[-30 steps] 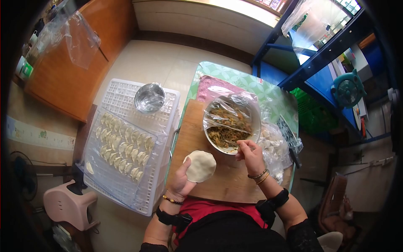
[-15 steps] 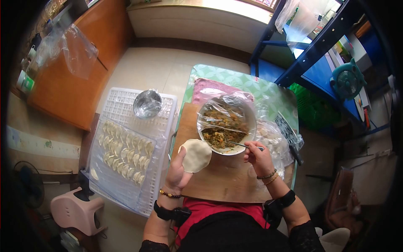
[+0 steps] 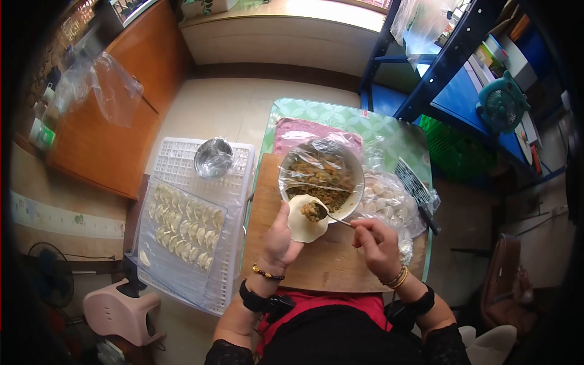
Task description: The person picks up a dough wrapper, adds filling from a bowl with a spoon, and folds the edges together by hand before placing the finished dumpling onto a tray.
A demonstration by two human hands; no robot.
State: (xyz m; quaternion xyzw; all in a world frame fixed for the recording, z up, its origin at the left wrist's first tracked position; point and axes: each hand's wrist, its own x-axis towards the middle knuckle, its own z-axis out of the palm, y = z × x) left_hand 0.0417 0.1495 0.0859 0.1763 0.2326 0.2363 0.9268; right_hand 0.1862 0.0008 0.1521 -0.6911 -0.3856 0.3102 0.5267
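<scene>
My left hand (image 3: pixel 282 241) holds a round, flat dough wrapper (image 3: pixel 306 228) at the near rim of a white bowl (image 3: pixel 358 198). In my right hand (image 3: pixel 377 244) is the handle of a metal spoon (image 3: pixel 338 219), whose bowl, with brown-green filling (image 3: pixel 313 212) in it, is over the wrapper. More filling (image 3: pixel 319 173) lies in the bowl, partly under clear plastic film. The bowl stands on a wooden board (image 3: pixel 328 258). To the right, a plastic bag (image 3: pixel 389 204) covers pale pieces that I cannot make out clearly.
Rows of folded dumplings (image 3: pixel 182 225) lie on a clear sheet over a white rack (image 3: pixel 243 176), with a metal bowl (image 3: pixel 213 159) behind. A black-handled cleaver (image 3: pixel 428 219) rests at the table's right. A pink stool (image 3: pixel 118 310) stands lower left, blue shelving (image 3: pixel 450 85) upper right.
The spoon has come up out of the bowl with filling and moved left over the wrapper. My left hand has brought the wrapper right and up to the bowl's near rim.
</scene>
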